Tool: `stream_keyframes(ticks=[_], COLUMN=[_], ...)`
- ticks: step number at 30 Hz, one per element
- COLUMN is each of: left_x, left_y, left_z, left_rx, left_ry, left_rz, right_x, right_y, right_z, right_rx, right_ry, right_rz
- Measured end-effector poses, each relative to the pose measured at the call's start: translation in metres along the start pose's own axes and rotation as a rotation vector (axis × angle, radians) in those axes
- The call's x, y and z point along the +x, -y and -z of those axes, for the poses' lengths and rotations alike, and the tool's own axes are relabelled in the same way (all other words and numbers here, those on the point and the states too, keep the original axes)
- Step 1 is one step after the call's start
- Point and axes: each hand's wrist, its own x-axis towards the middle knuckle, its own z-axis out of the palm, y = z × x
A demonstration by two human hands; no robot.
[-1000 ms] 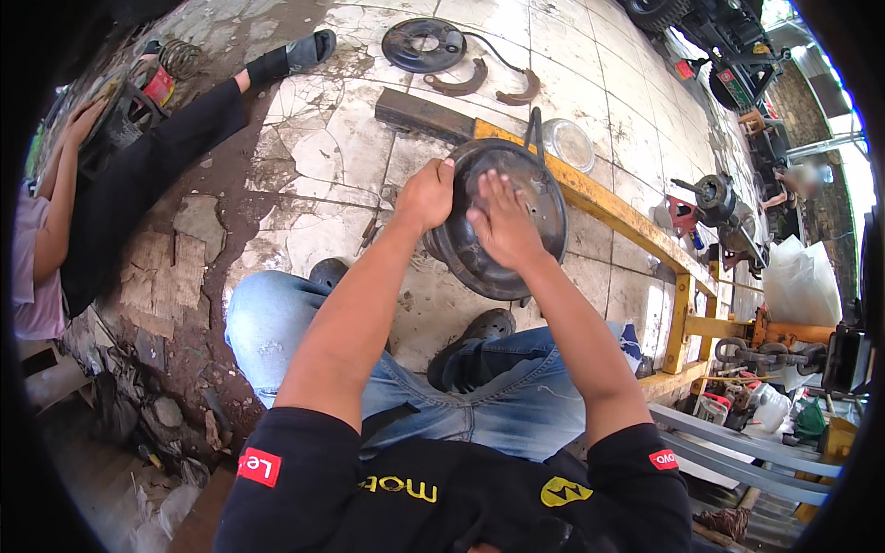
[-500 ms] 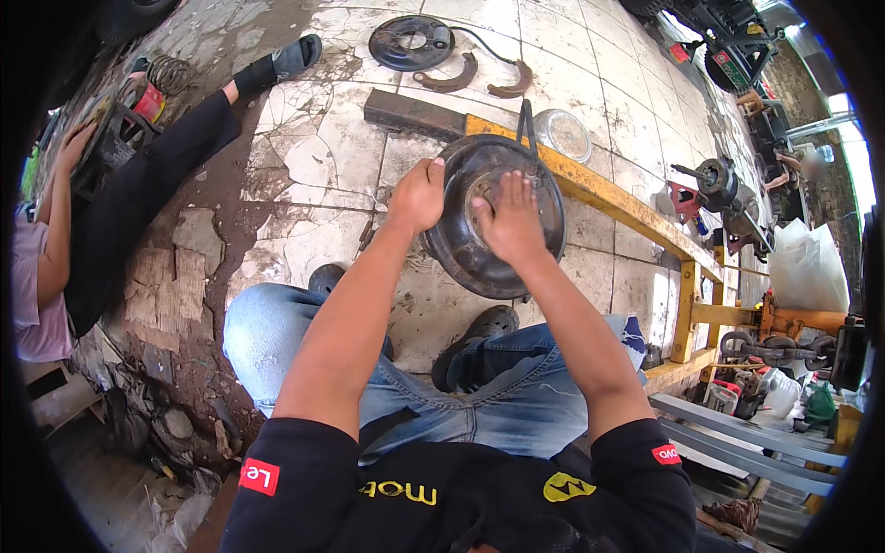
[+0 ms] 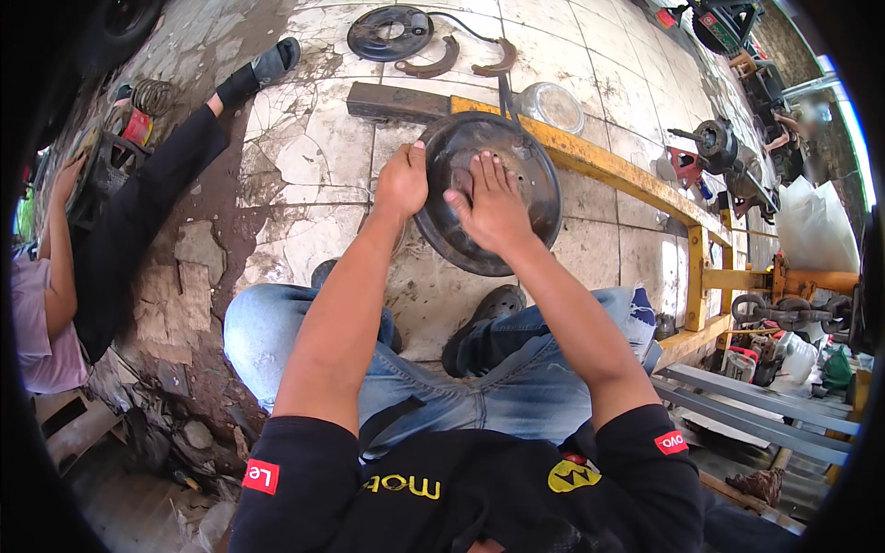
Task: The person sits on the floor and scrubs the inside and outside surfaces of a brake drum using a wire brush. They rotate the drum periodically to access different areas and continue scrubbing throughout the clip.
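A round, dished black brake backing plate [image 3: 539, 170] with a worn, dirty face is held tilted over the tiled floor, in front of my knees. My left hand [image 3: 401, 182] is closed on its left rim, thumb pointing up. Flat on the plate's face rests my right hand [image 3: 493, 205], its fingers stretched and thumb apart, hiding part of the centre. Just behind the plate runs a yellow metal beam [image 3: 599, 166] with a dark square end [image 3: 396, 101]. Farther off lie a second backing plate [image 3: 390, 33] with a cable attached and two curved brake shoes [image 3: 431, 61] [image 3: 498, 59].
A round clear-lidded dish [image 3: 551, 108] stands beyond the beam. A dark hub-like part [image 3: 714, 143] is on the right, near a white plastic bag [image 3: 816, 230]. Grey metal rails [image 3: 756, 415] lie at lower right. Another person's leg [image 3: 157, 198] stretches along the left, near a coil spring [image 3: 152, 97].
The whole view has shifted a little. My right palm has slid slightly up and left with the plate, still flat on its face; my left hand keeps its hold on the rim.
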Motion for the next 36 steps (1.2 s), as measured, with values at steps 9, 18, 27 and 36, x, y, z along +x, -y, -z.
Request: stream_keyframes(ticks=[9,18,27,36], left_x=[0.001,0.003,0.005,0.0], left_y=[0.0,-0.001,0.004,0.004], left_z=[-0.001,-0.001,-0.005,-0.002], left_rx=[-0.012,0.008,0.003,-0.037], left_ry=[0.001,0.027,0.006,0.007], left_rz=[0.0,0.006,-0.037,-0.02], right_x=[0.011,0.003,-0.006,-0.02], right_y=[-0.006,0.001,-0.037,-0.043], right_z=[0.008,0.003,0.01,0.002], right_rx=[-0.019,-0.073,-0.193,-0.104], right_ry=[0.035,0.044,0.032,0.012], right_rz=[-0.052,0.118,-0.068,-0.066])
